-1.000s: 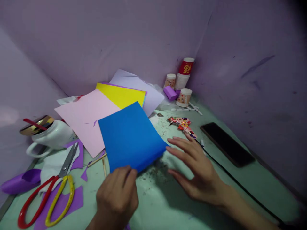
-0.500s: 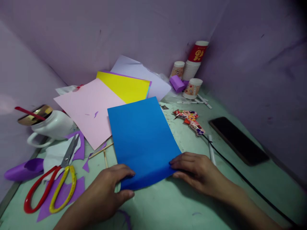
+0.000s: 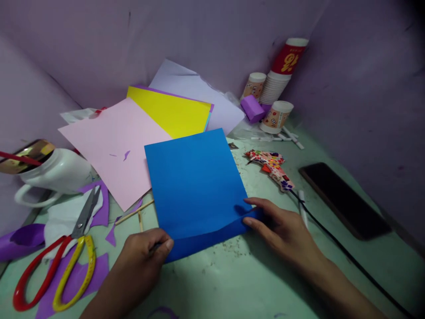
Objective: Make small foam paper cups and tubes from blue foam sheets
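A blue paper sheet (image 3: 195, 181) lies on the pale green table (image 3: 232, 279), its near edge curled up off the surface. My left hand (image 3: 141, 257) pinches the sheet's near left corner between thumb and fingers. My right hand (image 3: 282, 230) grips the near right corner, thumb on top and fingers beneath. Both hands are closed on the paper. Behind it lie a pink sheet (image 3: 113, 146), a yellow sheet (image 3: 172, 113) and a pale lilac sheet (image 3: 199, 95).
Red-and-yellow scissors (image 3: 56, 261) rest on purple scraps at the left, beside a white jug (image 3: 49, 173). Stacked paper cups (image 3: 279, 79) stand in the far corner. A patterned folded paper (image 3: 270, 164), a black phone (image 3: 345, 201), a black cable (image 3: 348, 261) and thin sticks (image 3: 136, 212) lie nearby.
The blue sheet came down flat onto the table. Both hands moved to its near corners, and the near edge is now lifted and curling upward.
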`<state>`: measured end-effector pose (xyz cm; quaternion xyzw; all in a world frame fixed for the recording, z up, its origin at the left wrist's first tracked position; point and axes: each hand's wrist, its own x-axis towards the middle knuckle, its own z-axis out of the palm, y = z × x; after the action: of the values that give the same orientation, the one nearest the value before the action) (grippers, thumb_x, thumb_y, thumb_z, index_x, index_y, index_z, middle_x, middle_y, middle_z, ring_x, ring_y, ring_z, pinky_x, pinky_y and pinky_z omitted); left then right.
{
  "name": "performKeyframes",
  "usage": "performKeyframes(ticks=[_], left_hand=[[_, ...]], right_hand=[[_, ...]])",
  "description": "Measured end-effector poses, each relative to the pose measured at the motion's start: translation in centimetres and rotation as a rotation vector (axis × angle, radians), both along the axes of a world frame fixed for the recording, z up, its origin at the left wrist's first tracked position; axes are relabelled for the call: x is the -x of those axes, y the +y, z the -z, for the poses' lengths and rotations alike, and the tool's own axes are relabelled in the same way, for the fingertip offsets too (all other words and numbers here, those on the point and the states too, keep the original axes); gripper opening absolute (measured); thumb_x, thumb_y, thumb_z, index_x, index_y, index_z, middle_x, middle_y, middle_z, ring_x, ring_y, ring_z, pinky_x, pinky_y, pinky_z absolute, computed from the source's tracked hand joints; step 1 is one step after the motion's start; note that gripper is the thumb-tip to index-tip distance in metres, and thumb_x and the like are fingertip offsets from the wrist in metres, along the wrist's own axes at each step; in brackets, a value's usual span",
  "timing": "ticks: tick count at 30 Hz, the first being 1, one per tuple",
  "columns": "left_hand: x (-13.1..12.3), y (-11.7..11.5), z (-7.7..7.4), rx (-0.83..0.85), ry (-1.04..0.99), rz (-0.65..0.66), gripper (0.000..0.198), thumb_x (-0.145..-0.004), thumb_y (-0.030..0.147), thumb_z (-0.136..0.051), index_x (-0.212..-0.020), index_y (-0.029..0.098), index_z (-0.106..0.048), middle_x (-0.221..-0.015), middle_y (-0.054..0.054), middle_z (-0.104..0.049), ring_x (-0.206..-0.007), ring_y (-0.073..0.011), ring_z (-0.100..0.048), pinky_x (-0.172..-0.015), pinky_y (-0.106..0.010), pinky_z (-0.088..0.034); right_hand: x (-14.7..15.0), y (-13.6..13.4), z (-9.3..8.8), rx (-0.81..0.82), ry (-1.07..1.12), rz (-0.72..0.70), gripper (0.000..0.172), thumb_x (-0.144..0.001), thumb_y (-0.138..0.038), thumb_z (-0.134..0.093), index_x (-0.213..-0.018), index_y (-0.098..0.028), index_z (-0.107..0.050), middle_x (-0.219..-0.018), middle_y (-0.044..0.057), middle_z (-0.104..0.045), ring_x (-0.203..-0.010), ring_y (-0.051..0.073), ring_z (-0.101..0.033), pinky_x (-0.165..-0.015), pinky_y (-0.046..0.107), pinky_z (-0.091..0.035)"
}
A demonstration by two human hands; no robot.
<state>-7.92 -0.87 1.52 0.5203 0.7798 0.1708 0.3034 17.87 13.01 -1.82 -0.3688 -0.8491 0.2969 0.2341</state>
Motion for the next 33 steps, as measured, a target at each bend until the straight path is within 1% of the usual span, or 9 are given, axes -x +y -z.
performKeyframes(ticks=[9,11,14,16,19,22,24,28,33], left_hand=[[0.1,-0.1,0.9,-0.031,0.048,-0.026,0.04,-0.082,0.048,-0.04,-0.054,0.021,-0.051,-0.048,0.001,-0.055,-0.045,-0.0138,-0.053,-0.046,-0.024,-0.039],[0.0,0.2,0.7,0.003,0.054,-0.038,0.042,-0.08,0.05,-0.039,-0.051,0.021,-0.048,-0.047,0.0,-0.053,-0.045,-0.0138,-0.051,-0.044,-0.024,-0.038],[-0.1,0.4,0.6,0.008,0.091,-0.069,0.042,-0.079,0.049,-0.039,-0.048,0.021,-0.046,-0.044,0.0,-0.051,-0.043,-0.0139,-0.05,-0.042,-0.024,-0.038],[0.1,0.2,0.9,-0.007,0.114,-0.031,0.042,-0.082,0.045,-0.041,-0.049,0.021,-0.047,-0.043,0.002,-0.052,-0.041,-0.0129,-0.051,-0.04,-0.022,-0.038],[0.4,-0.6,1.9,-0.22,0.249,0.027,0.026,-0.085,0.04,-0.049,-0.069,0.022,-0.058,-0.057,0.003,-0.062,-0.047,-0.0124,-0.058,-0.041,-0.02,-0.043],[0.2,-1.3,2.5,-0.579,0.481,0.094,0.014,-0.085,0.03,-0.056,-0.096,0.023,-0.06,-0.095,-0.005,-0.067,-0.081,-0.017,-0.066,-0.063,-0.025,-0.053],[-0.1,-1.3,2.3,-0.705,0.58,0.234,0.013,-0.084,0.023,-0.057,-0.097,0.021,-0.06,-0.101,-0.007,-0.064,-0.093,-0.0196,-0.061,-0.08,-0.032,-0.05],[-0.6,-0.6,1.8,-0.72,0.699,0.515,0.018,-0.085,0.026,-0.058,-0.099,0.017,-0.062,-0.091,-0.006,-0.067,-0.087,-0.0223,-0.057,-0.097,-0.045,-0.037],[-0.7,0.1,2.1,-0.676,0.692,0.547,0.019,-0.087,0.024,-0.055,-0.103,0.016,-0.061,-0.087,-0.005,-0.069,-0.081,-0.0205,-0.059,-0.098,-0.046,-0.033]], right_hand=[[0.9,-0.1,0.3,-0.28,0.005,-0.056,0.012,-0.09,-0.02,-0.05,-0.093,-0.021,-0.061,-0.109,0.01,-0.066,-0.087,0.02,-0.065,-0.076,0.036,-0.054],[0.9,-0.1,0.2,-0.42,0.003,-0.176,0.022,-0.09,-0.013,-0.046,-0.099,-0.024,-0.062,-0.107,0.006,-0.069,-0.1,0.023,-0.062,-0.096,0.048,-0.044],[0.9,-0.2,-0.1,-0.476,-0.057,-0.314,0.031,-0.088,-0.03,-0.057,-0.117,-0.022,-0.058,-0.113,0.008,-0.069,-0.116,0.029,-0.055,-0.11,0.059,-0.023],[1.0,-0.3,-0.2,-0.448,-0.087,-0.328,0.044,-0.083,-0.04,-0.063,-0.121,-0.019,-0.057,-0.117,0.012,-0.067,-0.113,0.029,-0.057,-0.11,0.057,-0.025],[1.2,-0.4,0.0,-0.41,-0.06,-0.3,0.032,-0.085,-0.031,-0.062,-0.115,-0.019,-0.06,-0.106,0.008,-0.071,-0.1,0.023,-0.063,-0.107,0.052,-0.031],[1.3,-0.6,0.2,-0.381,-0.056,-0.294,0.026,-0.087,-0.026,-0.061,-0.111,-0.017,-0.061,-0.104,0.009,-0.07,-0.093,0.021,-0.063,-0.103,0.047,-0.036],[1.3,-0.6,0.2,-0.364,-0.073,-0.298,0.026,-0.087,-0.027,-0.06,-0.111,-0.017,-0.062,-0.105,0.009,-0.069,-0.092,0.021,-0.063,-0.101,0.047,-0.037],[1.4,-0.6,0.0,-0.338,-0.097,-0.306,0.022,-0.088,-0.028,-0.059,-0.108,-0.019,-0.064,-0.099,0.006,-0.07,-0.087,0.021,-0.063,-0.1,0.048,-0.036],[1.6,-0.2,-0.3,-0.347,-0.119,-0.314,0.022,-0.091,-0.031,-0.054,-0.106,-0.019,-0.064,-0.09,0.005,-0.07,-0.081,0.022,-0.061,-0.096,0.048,-0.038]])
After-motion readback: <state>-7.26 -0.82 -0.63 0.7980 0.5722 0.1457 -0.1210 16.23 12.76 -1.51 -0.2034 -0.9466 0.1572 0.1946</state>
